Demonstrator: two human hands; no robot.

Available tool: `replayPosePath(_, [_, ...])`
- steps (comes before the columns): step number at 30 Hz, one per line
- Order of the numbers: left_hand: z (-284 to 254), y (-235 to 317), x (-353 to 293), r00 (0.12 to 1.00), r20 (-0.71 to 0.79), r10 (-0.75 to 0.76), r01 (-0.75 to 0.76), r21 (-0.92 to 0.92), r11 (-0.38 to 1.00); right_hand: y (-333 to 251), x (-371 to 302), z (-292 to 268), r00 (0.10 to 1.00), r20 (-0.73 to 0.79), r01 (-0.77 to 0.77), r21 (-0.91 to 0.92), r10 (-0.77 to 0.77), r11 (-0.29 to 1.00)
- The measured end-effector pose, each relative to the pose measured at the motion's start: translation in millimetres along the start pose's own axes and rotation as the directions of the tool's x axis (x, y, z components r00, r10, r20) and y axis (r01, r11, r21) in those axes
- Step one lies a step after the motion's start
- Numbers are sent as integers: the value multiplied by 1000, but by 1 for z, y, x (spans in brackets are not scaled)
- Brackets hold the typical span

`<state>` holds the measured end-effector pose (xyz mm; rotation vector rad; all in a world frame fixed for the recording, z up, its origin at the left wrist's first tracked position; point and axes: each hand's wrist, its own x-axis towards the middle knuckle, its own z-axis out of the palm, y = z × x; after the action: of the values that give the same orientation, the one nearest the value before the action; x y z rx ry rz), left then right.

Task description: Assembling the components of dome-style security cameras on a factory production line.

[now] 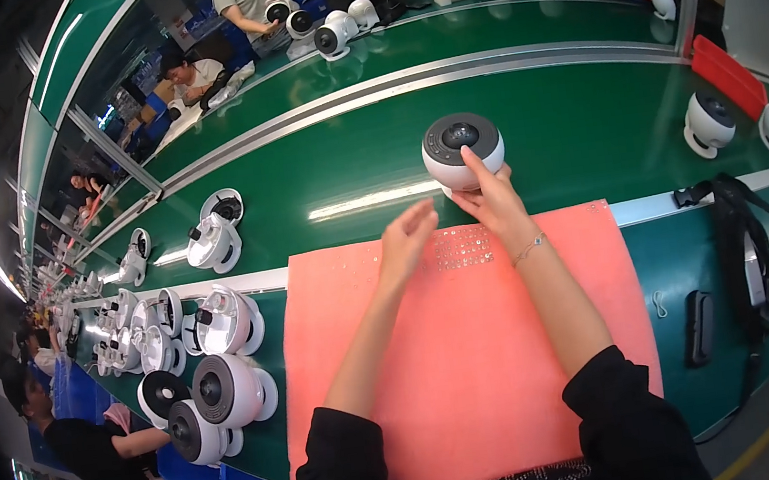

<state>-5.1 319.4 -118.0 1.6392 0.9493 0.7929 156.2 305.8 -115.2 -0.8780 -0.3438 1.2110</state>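
Observation:
A white, round security camera (442, 170) with a dark grey face and a black dome lens stands on the green work surface, just beyond the pink mat. My right hand (492, 190) grips it from the near right, one finger reaching over the grey face by the lens. Short of the camera, to its left, my left hand (407, 239) hovers over the mat's far edge. Its fingers are loosely bent, with nothing visible in them and a gap to the camera. Beneath both forearms lies the pink mat (468, 374), with rows of small shiny pieces (464, 247) near its far edge.
Several white camera housings (227, 322) crowd the bench at left, some opened up. Finished-looking cameras (709, 121) and a red tray (727, 75) stand at right. A black strap (748, 243) and dark case (699, 328) lie right of the mat. Other people work across and at left.

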Motion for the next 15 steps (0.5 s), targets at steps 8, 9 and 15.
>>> replayPosePath(8, [2,-34,-12,986,-158,48,-111,-419,901,82,-45,33,702,457,684,-647,-546,337])
replayPosePath(9, [0,-41,-13,978,-203,53,-131,-391,911,85,-48,36,730,457,668,-638,-509,385])
replayPosePath(15, [4,-31,-16,981,-185,60,-120,-333,935,78,-38,25,815,462,579,-633,-350,514])
